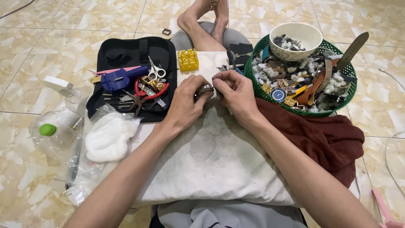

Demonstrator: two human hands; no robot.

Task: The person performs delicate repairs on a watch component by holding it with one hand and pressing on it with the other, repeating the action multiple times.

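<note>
While both hands meet over the white pillow (211, 156), the left hand (185, 103) and the right hand (236, 95) pinch a small metal watch part (205, 89) between their fingertips, at the pillow's far edge. Right of the pillow a green basket (344, 95) holds watch straps, watch pieces and a white bowl (295, 40) with small parts in it. Left of the pillow an open black tool case (122, 50) holds scissors (157, 71), a blue tool (120, 79) and red pliers (147, 90). A yellow block (188, 60) sits at the pillow's far corner.
</note>
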